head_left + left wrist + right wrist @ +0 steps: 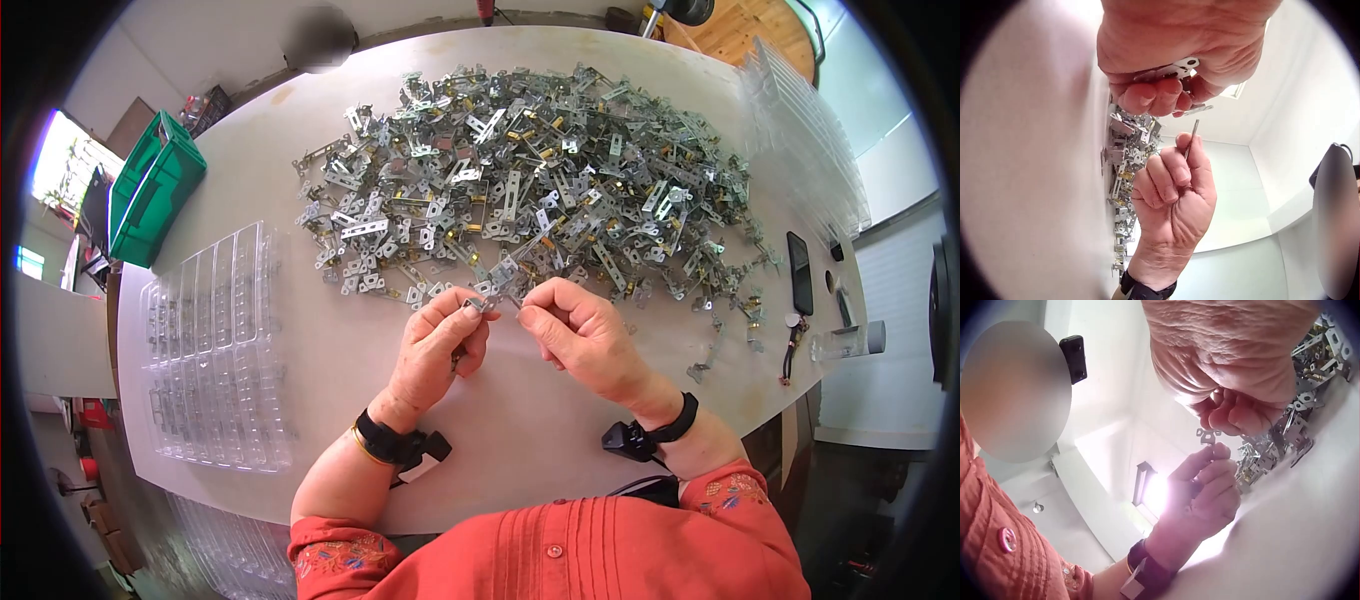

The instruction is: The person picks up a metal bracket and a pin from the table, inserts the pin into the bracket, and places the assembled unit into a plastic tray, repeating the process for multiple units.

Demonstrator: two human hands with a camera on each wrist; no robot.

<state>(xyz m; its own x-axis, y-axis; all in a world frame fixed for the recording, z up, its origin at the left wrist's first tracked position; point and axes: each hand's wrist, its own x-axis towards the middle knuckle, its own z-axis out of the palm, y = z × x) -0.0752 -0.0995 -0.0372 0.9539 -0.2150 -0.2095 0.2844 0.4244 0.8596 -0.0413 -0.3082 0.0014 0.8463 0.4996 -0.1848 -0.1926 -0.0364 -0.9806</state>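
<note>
My left hand [438,340] pinches a small flat metal bracket [1208,437] between thumb and forefinger, its holed end sticking out past the fingertips. More metal, a piece with a round hole [1189,65], lies tucked under that hand's curled fingers. Close by on the right, my right hand [583,335] grips a thin metal piece [1194,134] between thumb and forefinger, its other fingers folded in. Both hands are raised at the near edge of a large heap of metal brackets [510,195], some with brass-coloured parts.
Clear plastic trays [215,350] with small pieces inside lie at left, beside a green bin [155,190]. Stacked clear trays [800,140] stand at far right. A phone [799,273] and a clear bottle [845,342] lie near the table's right edge.
</note>
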